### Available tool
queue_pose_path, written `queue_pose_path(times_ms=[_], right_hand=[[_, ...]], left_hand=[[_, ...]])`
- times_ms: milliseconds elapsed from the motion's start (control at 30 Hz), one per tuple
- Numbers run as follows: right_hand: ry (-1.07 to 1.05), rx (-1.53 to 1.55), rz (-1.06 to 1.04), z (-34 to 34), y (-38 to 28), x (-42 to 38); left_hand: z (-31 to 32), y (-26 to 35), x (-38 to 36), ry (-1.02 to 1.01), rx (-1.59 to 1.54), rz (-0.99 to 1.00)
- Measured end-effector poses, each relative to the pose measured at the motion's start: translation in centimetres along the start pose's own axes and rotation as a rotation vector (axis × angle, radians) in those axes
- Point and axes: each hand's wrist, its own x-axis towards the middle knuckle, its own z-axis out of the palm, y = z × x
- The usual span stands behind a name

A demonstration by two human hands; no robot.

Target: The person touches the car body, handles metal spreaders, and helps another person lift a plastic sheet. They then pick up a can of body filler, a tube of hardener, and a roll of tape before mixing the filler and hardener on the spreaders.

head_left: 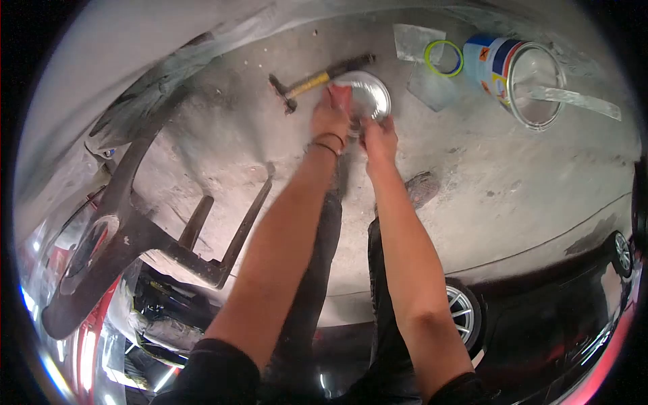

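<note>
A shiny round metal lid [372,93] is held out in front of me, near the top centre of the view. My right hand [379,138] grips its lower edge with the fingers closed. At the lid's left side, my left hand [331,118] is closed on a red piece [342,98], which looks like cloth or a pad and lies against the metal. Motion blurs the left fingers a little. Just beyond my left hand lies a hammer [310,82] with a yellow and black handle.
An open can [501,64] lies at the upper right with a flat strip [580,101] across its mouth. Beside it are a yellow-green ring [443,58] and thin sheets [420,42]. A dark metal stand [145,233] is at left, a black car [540,324] at lower right.
</note>
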Motion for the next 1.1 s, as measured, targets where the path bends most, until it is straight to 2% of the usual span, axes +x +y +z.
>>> queue_pose_path(times_ms=[133, 167, 200, 267, 367, 400, 500, 533, 567, 667, 767, 800, 900, 933, 1033, 1100], right_hand=[[0.009, -0.336, -0.22, 3.2, -6.2, -1.4], [0.018, -0.459, -0.295, 3.2, -7.2, -1.8], [0.1, -0.6, -0.527, 2.7, -7.1, -1.0], [0.215, -0.58, -0.519, 0.2, -8.9, 0.7], [0.427, -0.627, -0.55, -3.9, -12.3, 2.0], [0.439, -0.735, -0.578, -5.4, -13.2, 3.1], [0.424, -0.974, -0.717, -9.5, -14.2, 8.0], [0.408, -1.043, -0.771, -10.3, -13.7, 8.9], [0.413, -1.002, -0.812, -10.7, -12.9, 9.0], [0.41, -0.878, -0.895, -11.7, -10.2, 6.2], [0.36, -0.766, -0.801, -14.1, -4.1, 1.5], [0.342, -0.697, -0.734, -15.0, -2.6, 0.3], [0.35, -0.556, -0.569, -18.2, 2.0, -2.3], [0.362, -0.516, -0.526, -19.0, 2.8, -3.0], [0.387, -0.443, -0.552, -20.1, 2.6, -4.5], [0.347, -0.518, -0.661, -19.7, -0.8, -5.2]], left_hand=[[-3.8, -0.2, 5.0, 0.076, 0.031, 0.041], [-4.8, 0.6, 4.8, 0.024, 0.012, -0.006], [-5.8, 1.6, 4.7, -0.027, -0.007, -0.047], [-6.5, 2.3, 4.6, -0.014, 0.074, 0.097], [-5.5, 4.7, 4.2, 0.041, 0.166, -0.003], [-4.9, 6.8, 2.7, 0.217, 0.212, 0.063], [-1.9, 8.0, 3.8, 0.297, 0.278, 0.543], [-1.3, 9.7, 3.6, 0.233, 0.392, 0.623], [-0.5, 11.5, 3.5, 0.168, 0.503, 0.703], [5.2, 13.0, 7.0, 0.217, 0.629, 0.988], [8.5, 15.1, 8.3, 0.33, 0.86, 1.0], [6.6, 18.4, 5.6, 0.059, 0.869, 0.802], [8.4, 16.4, 3.8, 0.206, 0.822, 0.97], [8.8, 15.5, 3.1, 0.163, 0.843, 0.994], [9.8, 13.2, 1.7, 0.114, 0.876, 1.045], [10.3, 12.1, 0.8, 0.135, 0.873, 1.066]])
